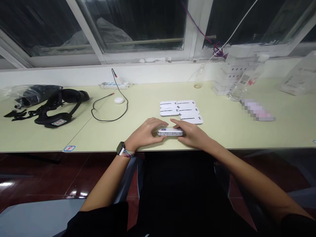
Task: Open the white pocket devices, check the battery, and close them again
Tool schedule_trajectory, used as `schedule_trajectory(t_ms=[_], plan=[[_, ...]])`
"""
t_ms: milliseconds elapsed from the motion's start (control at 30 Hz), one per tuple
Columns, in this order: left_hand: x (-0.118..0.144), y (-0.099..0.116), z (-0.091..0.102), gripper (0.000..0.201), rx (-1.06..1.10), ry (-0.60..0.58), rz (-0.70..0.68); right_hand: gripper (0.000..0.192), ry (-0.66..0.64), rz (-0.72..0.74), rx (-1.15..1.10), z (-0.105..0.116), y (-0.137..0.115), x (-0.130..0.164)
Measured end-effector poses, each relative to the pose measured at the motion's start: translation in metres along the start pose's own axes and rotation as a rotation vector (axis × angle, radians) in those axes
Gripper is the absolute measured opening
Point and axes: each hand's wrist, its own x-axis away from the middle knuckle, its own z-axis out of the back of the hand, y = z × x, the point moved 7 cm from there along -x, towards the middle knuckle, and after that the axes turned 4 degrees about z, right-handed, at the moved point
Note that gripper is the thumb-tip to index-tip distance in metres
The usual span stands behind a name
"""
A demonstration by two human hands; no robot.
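Note:
A small stack of white, round-cornered cards [170, 132] lies near the table's front edge, with dark marks along its side and a bit of blue print on top. My left hand [149, 133] curves round its left end, thumb in front and fingers behind. Round the right end is my right hand [194, 133], its thumb in front and a fingertip on the top face. Just beyond my fingers, several white cards [189, 109] lie in two columns, each with a black line and a mark like a W or a 3.
To the left are a black headset-like strap frame [60, 123], a black cable [106, 120], a white oval object [119, 100] and a power strip [115, 85]. At the right stand white boxes [225, 77] and a clear bottle [238, 92], near a blurred pink item [258, 110].

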Motion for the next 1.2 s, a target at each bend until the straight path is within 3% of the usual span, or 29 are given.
schedule_trajectory(t_ms=[133,367,433,533,600,733,800,1067,1200], plan=[[0.002,0.002,-0.002,0.032,0.109,0.016,-0.053,0.065,0.019,0.040,-0.005,0.002,-0.007,-0.001],[0.005,0.000,0.002,0.025,0.124,0.096,-0.099,0.046,0.042,-0.032,-0.052,0.003,-0.006,-0.001],[0.006,0.000,0.001,0.027,0.099,0.105,-0.102,0.058,0.052,-0.078,-0.086,0.004,-0.004,-0.002],[0.006,0.000,0.000,0.029,0.084,0.110,-0.106,0.099,0.063,-0.151,-0.148,0.007,0.001,-0.002],[0.006,0.001,-0.002,0.030,0.091,0.102,-0.104,0.106,0.072,-0.156,-0.183,0.009,0.002,-0.002],[0.006,-0.002,-0.003,0.030,0.150,0.085,-0.036,0.052,-0.019,-0.100,-0.247,0.005,0.000,-0.001],[0.006,-0.004,-0.004,0.029,0.184,0.078,-0.007,0.037,-0.028,-0.106,-0.258,0.004,0.000,-0.001],[0.004,-0.006,-0.003,0.031,0.250,0.070,0.039,0.029,0.012,-0.139,-0.248,0.006,0.002,-0.002],[0.005,-0.006,0.001,0.026,0.297,0.107,0.044,0.030,0.104,-0.198,-0.310,0.012,0.005,-0.002]])
